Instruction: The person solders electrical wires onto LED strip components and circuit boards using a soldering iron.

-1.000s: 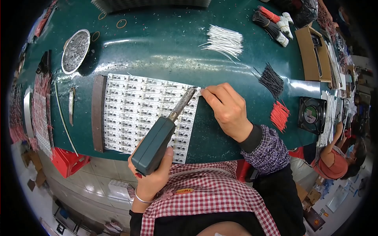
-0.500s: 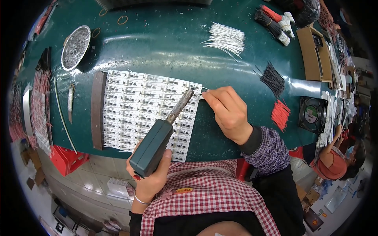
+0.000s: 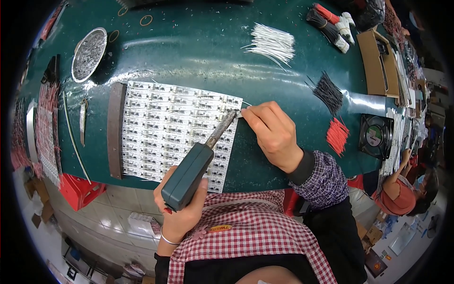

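A white panel of small circuit boards (image 3: pixel 158 137) lies on the green table in front of me. My left hand (image 3: pixel 184 218) is wrapped round the dark green handle of a soldering gun (image 3: pixel 188 177). Its metal tip points away from me and meets the panel near the upper right edge. Just beside that tip, my right hand (image 3: pixel 276 135) is closed in a pinch on a thin white wire (image 3: pixel 240 113), whose end reaches the panel's edge. The fingers hide most of this wire. Several white wires run across the rows of the panel.
A brown bar (image 3: pixel 116 132) borders the panel's left side. Loose white wires (image 3: pixel 271 44), black wires (image 3: pixel 327 93) and red wires (image 3: pixel 337 136) lie in piles. A metal dish (image 3: pixel 89 54) stands far left, a black fan (image 3: pixel 376 136) right. Another person (image 3: pixel 402 196) sits beyond.
The soldering gun's tip has shifted a little to the right, closer to my right fingertips and the wire. My right hand stays nearly in place, still pinching.
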Tool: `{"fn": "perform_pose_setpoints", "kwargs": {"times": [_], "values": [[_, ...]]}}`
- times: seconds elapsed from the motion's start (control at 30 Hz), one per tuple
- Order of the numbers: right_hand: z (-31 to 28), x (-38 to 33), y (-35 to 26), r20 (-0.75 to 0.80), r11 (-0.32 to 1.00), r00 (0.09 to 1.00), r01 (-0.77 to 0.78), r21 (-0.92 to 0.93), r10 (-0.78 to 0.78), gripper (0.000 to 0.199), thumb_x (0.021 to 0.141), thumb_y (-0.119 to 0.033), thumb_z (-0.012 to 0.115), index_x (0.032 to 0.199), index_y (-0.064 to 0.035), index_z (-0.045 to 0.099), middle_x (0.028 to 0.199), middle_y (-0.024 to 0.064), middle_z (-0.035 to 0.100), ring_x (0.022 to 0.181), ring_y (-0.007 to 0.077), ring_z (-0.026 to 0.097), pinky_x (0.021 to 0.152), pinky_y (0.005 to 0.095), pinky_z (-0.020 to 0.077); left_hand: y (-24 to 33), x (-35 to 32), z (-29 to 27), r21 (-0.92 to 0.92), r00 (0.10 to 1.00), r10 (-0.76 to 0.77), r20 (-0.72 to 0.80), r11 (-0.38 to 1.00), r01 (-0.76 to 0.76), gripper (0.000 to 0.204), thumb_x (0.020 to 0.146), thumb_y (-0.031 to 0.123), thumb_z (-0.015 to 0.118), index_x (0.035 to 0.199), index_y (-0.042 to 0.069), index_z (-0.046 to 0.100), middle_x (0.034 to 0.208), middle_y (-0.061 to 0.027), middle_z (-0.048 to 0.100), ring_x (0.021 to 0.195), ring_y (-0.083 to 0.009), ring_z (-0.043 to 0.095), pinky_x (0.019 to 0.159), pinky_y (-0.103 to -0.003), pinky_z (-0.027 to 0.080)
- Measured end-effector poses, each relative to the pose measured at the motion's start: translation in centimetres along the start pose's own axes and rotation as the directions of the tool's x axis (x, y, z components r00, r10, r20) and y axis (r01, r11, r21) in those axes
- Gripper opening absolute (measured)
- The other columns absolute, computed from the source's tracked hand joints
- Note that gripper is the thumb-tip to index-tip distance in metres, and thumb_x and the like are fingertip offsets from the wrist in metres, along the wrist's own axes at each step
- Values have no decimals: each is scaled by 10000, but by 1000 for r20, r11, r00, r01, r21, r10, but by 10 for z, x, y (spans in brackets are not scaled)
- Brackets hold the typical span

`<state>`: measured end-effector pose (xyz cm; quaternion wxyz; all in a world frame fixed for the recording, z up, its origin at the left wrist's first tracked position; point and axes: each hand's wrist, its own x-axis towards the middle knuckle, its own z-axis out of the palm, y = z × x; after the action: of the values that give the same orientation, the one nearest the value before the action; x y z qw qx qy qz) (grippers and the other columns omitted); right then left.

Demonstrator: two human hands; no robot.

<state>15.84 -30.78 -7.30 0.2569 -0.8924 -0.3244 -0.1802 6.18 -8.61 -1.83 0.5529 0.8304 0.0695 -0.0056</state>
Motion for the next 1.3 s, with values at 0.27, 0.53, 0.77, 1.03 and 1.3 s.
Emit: {"fn": "perform_pose_setpoints", "kwargs": {"times": [0.27,0.53,0.77,1.03,1.3], "values": [[-1,2,-4,7,999,999,-44,7,44,337,648,42,637,985,30,644,888,99,638,778,252,621,632,323,525,-1,-3,-1,40,1000,15,7,999,-16,181,750,-12,717,917,-66,672,788,-113,631,616,-143,595,531,-270,456],[1,-1,-2,-3,1000,1000,-17,-18,17,304,666,-12,645,964,40,619,903,104,609,794,236,590,647,315,517,-9,-22,-8,-93,982,-184,-28,979,181,264,815,7,742,1058,-43,653,961,-75,675,827,-140,622,718,-276,504],[0,-10,-9,-76,1000,997,5,25,-3,332,673,-14,643,999,48,626,931,116,627,790,248,600,655,331,513,-11,-28,-12,-45,981,-195,-18,980,194,302,799,3,757,1080,-41,656,996,-93,688,869,-151,642,772,-277,509],[1,-12,-9,-23,998,1000,-16,58,17,318,674,5,648,988,45,618,915,117,623,768,246,592,646,328,510,-7,-19,-8,-27,997,-37,-66,999,35,218,746,-2,738,944,-67,673,812,-105,658,661,-119,608,571,-261,485],[2,-12,-10,-12,998,1000,-4,62,4,318,671,0,638,985,45,615,916,113,618,769,245,587,647,326,511,-4,-18,-6,-35,1000,-26,-17,999,25,190,743,-46,705,925,-80,668,819,-114,628,643,-141,590,548,-262,457]]}}
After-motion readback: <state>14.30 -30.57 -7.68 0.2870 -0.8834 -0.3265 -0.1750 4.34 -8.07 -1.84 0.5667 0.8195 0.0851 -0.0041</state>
